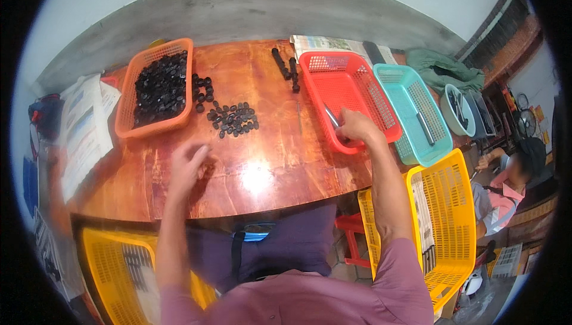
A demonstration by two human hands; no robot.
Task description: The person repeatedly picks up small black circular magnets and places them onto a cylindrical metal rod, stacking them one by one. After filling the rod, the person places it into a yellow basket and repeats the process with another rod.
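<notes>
My right hand (356,127) reaches into the near left corner of a red plastic basket (351,86). Its fingers close on a slim silver rod (330,115), whose lower end the hand hides. My left hand (188,163) hovers near the table's front edge, fingers apart and nothing in it. Beyond it lies a loose cluster of small black caps (232,119). More black round pieces (202,89) sit beside an orange basket (186,89) heaped with black parts (162,86).
A teal basket (411,81) with one silver rod (425,128) stands right of the red one. Black cylindrical pieces (286,67) and a thin rod (300,116) lie on the wooden table (256,164). Yellow crates (447,218) flank my lap. A person (503,188) sits at far right.
</notes>
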